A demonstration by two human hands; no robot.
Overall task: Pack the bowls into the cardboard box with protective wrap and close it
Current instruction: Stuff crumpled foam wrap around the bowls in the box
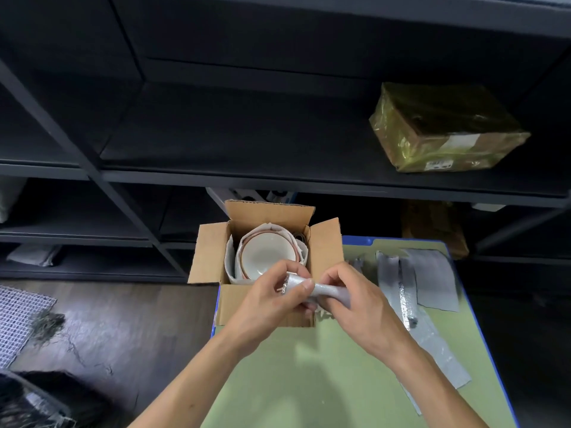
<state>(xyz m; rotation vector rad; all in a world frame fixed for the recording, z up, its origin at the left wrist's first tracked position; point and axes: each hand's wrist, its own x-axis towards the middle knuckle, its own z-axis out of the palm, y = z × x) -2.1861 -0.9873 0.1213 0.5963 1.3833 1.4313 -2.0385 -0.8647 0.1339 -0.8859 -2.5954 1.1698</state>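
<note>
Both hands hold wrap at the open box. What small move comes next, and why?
Probably lower the bubble wrap onto the top bowl: its inside lies bare in the open cardboard box, and left hand and right hand pinch the wrap beside it.

left hand (272,296) + right hand (355,304): pinch wrap strip (327,292) | bowls (267,257) in cardboard box (210,254)

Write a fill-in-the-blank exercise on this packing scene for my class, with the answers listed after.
1. The white bowls sit ____ the cardboard box.
2. The box's flaps are ____.
3. The left hand and right hand together grip a rolled piece of ____.
4. The taped package lies on a dark ____.
Answers: inside; open; wrap; shelf.
</note>
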